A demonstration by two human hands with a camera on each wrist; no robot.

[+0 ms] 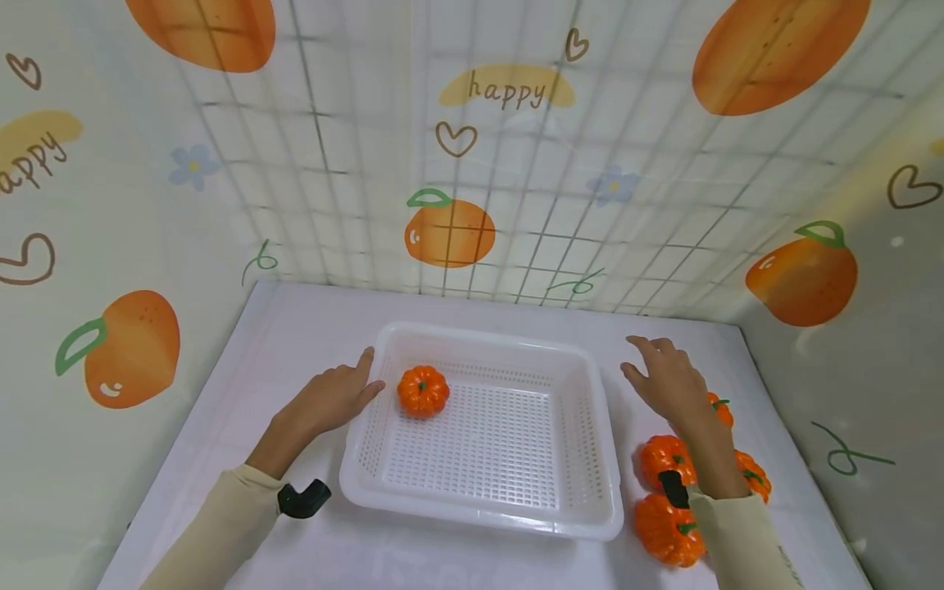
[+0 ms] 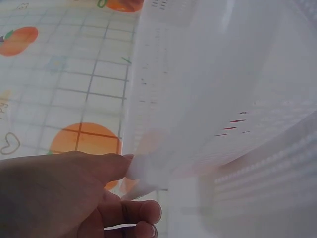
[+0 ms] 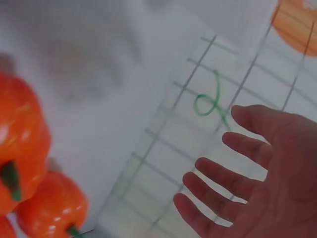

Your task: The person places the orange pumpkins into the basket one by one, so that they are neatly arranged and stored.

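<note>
A white plastic basket (image 1: 479,512) with a perforated floor stands on the table, one small orange pumpkin (image 1: 424,392) lying inside near its left wall. At the basket's left rim, my left hand (image 1: 335,397) pinches the edge. The left wrist view shows the thumb (image 2: 116,167) on one side of the rim and curled fingers on the other. My right hand (image 1: 667,381) is held up right of the basket with fingers spread, holding nothing. Under and beside the right forearm lie several more orange pumpkins (image 1: 667,528), partly hidden by the arm.
The white tabletop (image 1: 310,315) meets a printed backdrop (image 1: 354,221) with a grid and fruit drawings behind and at both sides. Dark straps (image 1: 304,498) show at the sleeve cuffs. The pumpkin group lies close to the basket's right side.
</note>
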